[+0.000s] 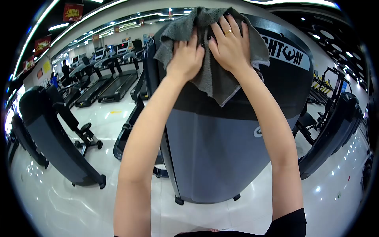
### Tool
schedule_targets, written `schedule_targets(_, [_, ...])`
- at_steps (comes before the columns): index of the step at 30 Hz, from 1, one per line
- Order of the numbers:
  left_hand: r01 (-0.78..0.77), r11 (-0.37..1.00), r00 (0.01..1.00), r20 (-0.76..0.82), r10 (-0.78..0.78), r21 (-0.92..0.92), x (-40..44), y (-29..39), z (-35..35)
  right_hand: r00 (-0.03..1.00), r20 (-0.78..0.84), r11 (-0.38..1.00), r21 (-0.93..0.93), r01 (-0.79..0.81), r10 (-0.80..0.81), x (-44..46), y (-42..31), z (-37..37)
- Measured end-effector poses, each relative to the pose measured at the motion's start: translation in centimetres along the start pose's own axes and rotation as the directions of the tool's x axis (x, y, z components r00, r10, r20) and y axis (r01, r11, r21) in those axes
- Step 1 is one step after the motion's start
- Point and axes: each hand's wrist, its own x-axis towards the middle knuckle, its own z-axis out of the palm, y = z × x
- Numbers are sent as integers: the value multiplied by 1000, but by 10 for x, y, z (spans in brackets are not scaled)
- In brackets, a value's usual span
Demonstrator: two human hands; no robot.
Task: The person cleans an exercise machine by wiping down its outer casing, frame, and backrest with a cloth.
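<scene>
A dark grey cloth (219, 85) is draped over the upper part of a grey and black gym machine panel (221, 154), its lower corner hanging down in a point. My left hand (185, 59) is closed on the cloth's left side, with some fingertips hidden in its folds. On the right side of the cloth lies my right hand (231, 45), fingers spread and pressing it against the panel; a ring shows on one finger. Beside that hand, white lettering (286, 53) ending in "WAY" is partly covered by the cloth.
Another machine panel (59, 138) stands at left, with a further one (329, 134) at right. Treadmills (118, 85) line the back left below a long mirror. Shiny pale floor (98, 205) surrounds the panel's feet. Red banners (73, 12) hang at upper left.
</scene>
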Motion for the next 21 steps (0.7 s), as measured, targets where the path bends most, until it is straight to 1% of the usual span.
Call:
schedule_targets(1, [-38, 999, 998, -40, 38, 0, 14, -11, -1, 1000, -4, 995, -95, 5, -5, 9, 1, 4])
schedule_targets(3, [-198, 980, 959, -205, 197, 15, 32, -31, -4, 998, 50, 999, -19, -39, 40, 32, -4, 2])
schedule_targets(4, [-172, 985, 964, -203, 169, 1, 38, -39, -6, 999, -35, 999, -47, -8, 6, 37, -4, 13])
schedule_targets(5, [-189, 982, 962, -207, 180, -24, 46, -44, -8, 993, -115, 997, -76, 24, -33, 44, 0, 21])
schedule_targets(6, [-162, 987, 966, -203, 159, 3, 50, -54, -7, 990, -141, 999, 47, -1, 8, 52, 1, 33])
schedule_targets(7, [-130, 991, 971, -200, 134, 31, 54, -65, -6, 986, -132, 994, -28, 102, -105, 59, -1, 32])
schedule_targets(8, [-180, 984, 944, -279, 175, 6, 58, -75, -4, 993, -49, 993, -53, 109, -112, 65, -4, 31])
schedule_targets(9, [-123, 991, 961, -256, 107, -46, 61, -79, -9, 993, 33, 990, -76, 119, -117, 71, -9, 30])
schedule_targets(10, [-2, 995, 980, -197, -18, -101, 61, -75, -18, 992, 39, 989, -86, 123, -120, 75, -13, 38])
schedule_targets(11, [121, 981, 981, -130, -141, -150, 59, -71, -27, 983, 153, 990, -86, 112, -98, 81, -15, 46])
schedule_targets(12, [226, 961, 969, -66, -239, -158, 60, -65, -33, 962, 265, 991, -87, 99, -73, 83, -15, 53])
schedule_targets(13, [294, 946, 954, -21, -299, -137, 60, -69, -35, 960, 269, 990, -95, 105, -76, 89, -23, 58])
schedule_targets(14, [281, 954, 959, -17, -284, -100, 61, -82, -30, 929, 359, 994, -87, -58, 86, 97, -33, 64])
schedule_targets(15, [268, 962, 963, -12, -269, -58, 61, -85, -32, 864, 443, 970, -92, -224, 241, 101, -39, 70])
schedule_targets(16, [269, 961, 963, -13, -270, -58, 60, -90, -35, 864, 443, 970, -91, -223, 240, 104, -45, 75])
schedule_targets(18, [408, 910, 912, 73, -404, -72, 58, -95, -39, 844, 529, 990, -142, -17, 90, 112, -55, 85])
schedule_targets(19, [416, 906, 909, 71, -411, -75, 59, -100, -33, 819, 573, 983, -159, 92, 16, 113, -57, 87])
schedule_targets(20, [475, 878, 878, 108, -467, -63, 62, -108, -28, 818, 576, 983, -157, 100, 8, 115, -63, 91])
schedule_targets(21, [530, 846, 842, 146, -519, -51, 64, -113, -25, 819, 567, 988, -153, -1, 89, 118, -71, 92])
